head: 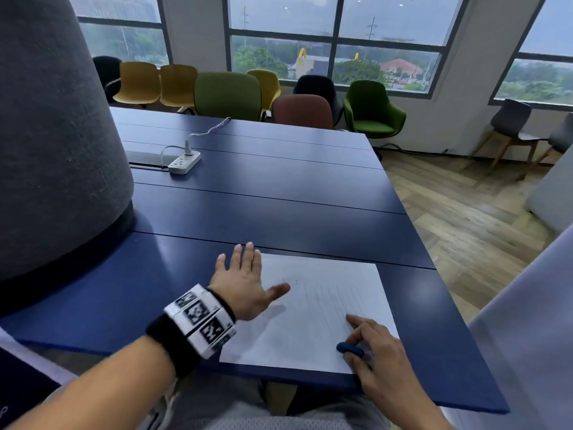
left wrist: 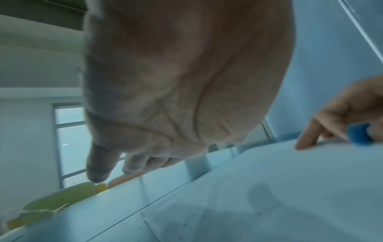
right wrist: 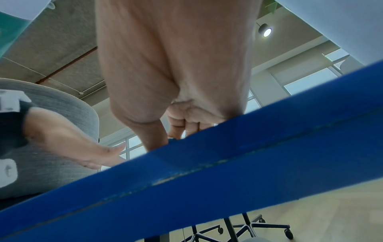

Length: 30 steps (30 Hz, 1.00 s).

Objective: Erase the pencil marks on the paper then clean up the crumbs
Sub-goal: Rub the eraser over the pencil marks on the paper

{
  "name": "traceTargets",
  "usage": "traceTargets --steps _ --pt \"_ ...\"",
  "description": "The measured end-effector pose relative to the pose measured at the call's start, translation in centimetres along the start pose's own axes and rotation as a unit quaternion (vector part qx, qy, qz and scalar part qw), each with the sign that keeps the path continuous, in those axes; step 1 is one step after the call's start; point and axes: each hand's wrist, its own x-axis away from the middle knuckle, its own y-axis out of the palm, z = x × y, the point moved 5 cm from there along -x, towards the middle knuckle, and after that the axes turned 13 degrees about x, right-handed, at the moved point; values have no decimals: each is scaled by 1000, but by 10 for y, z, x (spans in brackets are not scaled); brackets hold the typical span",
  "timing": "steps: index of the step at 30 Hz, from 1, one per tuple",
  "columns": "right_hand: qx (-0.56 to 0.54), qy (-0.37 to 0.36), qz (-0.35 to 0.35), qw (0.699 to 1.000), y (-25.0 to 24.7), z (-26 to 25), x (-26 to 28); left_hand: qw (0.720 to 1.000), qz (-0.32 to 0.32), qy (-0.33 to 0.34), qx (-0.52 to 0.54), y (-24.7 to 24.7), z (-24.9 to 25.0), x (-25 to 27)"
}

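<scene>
A white paper (head: 313, 318) lies on the blue table (head: 279, 197) near its front edge, with faint pencil strokes (head: 322, 299) across its middle and a few dark crumbs (head: 291, 281) beside them. My left hand (head: 248, 276) is spread flat over the paper's far left corner, fingers straight, thumb out over the sheet. The left wrist view shows its palm (left wrist: 176, 81) raised a little off the paper (left wrist: 279, 204). My right hand (head: 364, 339) pinches a dark blue eraser (head: 349, 349) at the paper's near right corner, index finger stretched out on the sheet; the eraser (left wrist: 359, 134) shows there too.
A white power strip (head: 185, 162) with its cable lies far back on the table. A large grey upholstered partition (head: 55, 150) rises at the left. Several chairs (head: 228, 96) line the windows behind. The table's front edge (right wrist: 228, 163) runs just under my right wrist.
</scene>
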Motion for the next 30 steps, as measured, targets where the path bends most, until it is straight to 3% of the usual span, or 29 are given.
traceTargets --steps 3,7,9,13,18,20,23,24,26,30 --pt "1 7 1 1000 0 0 -1 998 -1 37 -50 2 19 -23" --pt "4 8 -2 1000 0 0 0 965 -57 214 -138 38 58 -21" --pt "8 9 0 1000 0 1 0 952 -97 256 -138 56 66 -13" --pt "9 16 -2 1000 1 0 0 974 -92 191 -74 55 45 -8" --pt "4 17 1 1000 0 -2 0 998 -58 -24 -16 37 -7 -18" --pt "3 19 1 1000 0 -3 0 997 -58 17 -39 39 2 -15" --pt "5 19 1 1000 -2 -3 0 972 -105 197 -71 55 41 3" --pt "8 17 -1 1000 -2 -4 0 965 -121 223 -67 59 46 7" --pt "8 17 -4 1000 -2 -4 0 970 -124 202 -52 60 39 5" --pt "18 15 -1 1000 0 -4 1 994 -89 51 -36 41 -8 -7"
